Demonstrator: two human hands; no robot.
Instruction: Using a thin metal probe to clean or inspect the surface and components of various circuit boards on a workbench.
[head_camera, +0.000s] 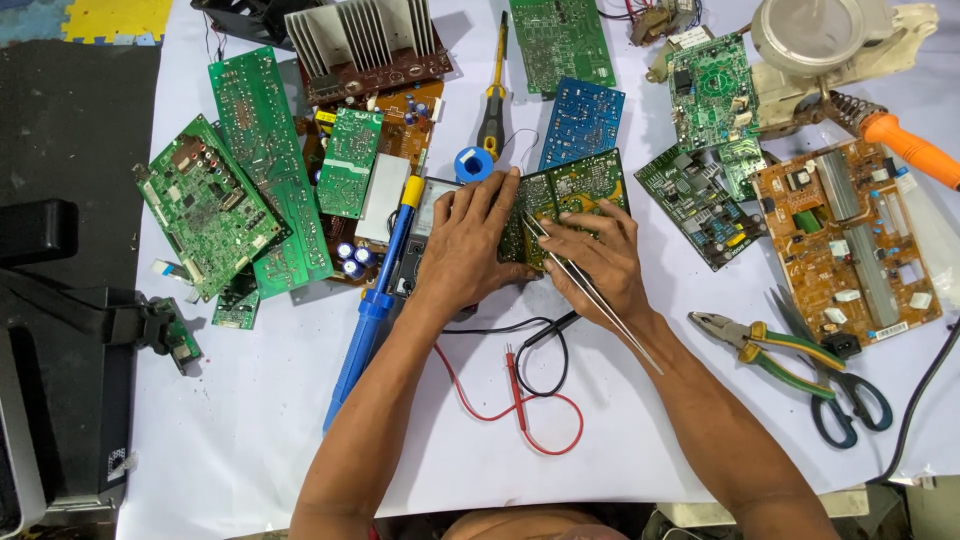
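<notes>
The person is working over a white sheet-covered table (620, 420) with both bare hands on a green rectangular printed circuit board (570, 195) lying at the centre of the work area. The left hand (470, 245) is resting flat on the board's left end, its fingers spread and pressing down, overlapping a dark multimeter body (425, 215) that is lying just beside and partly beneath the board. The right hand (600, 262) is pinching a pair of slim silver metal tweezers (585, 285) between thumb and fingers; the tweezer tips are touching the board near its lower left portion, close to the left hand's fingertips. The tweezers are running diagonally, tips pointing up and left toward the board, rear end trailing down and right along the right forearm. The board's long axis is running left to right, tilted slightly upward at its right end, and it is lying directly ahead of both hands; the right hand is the nearer one to the contact point. A blue-handled desoldering pump (372, 310) is lying left of the left forearm, red and black test leads (520, 400) are looping between the forearms, and green-and-yellow-handled pliers (770, 350) are lying well apart to the right.
</notes>
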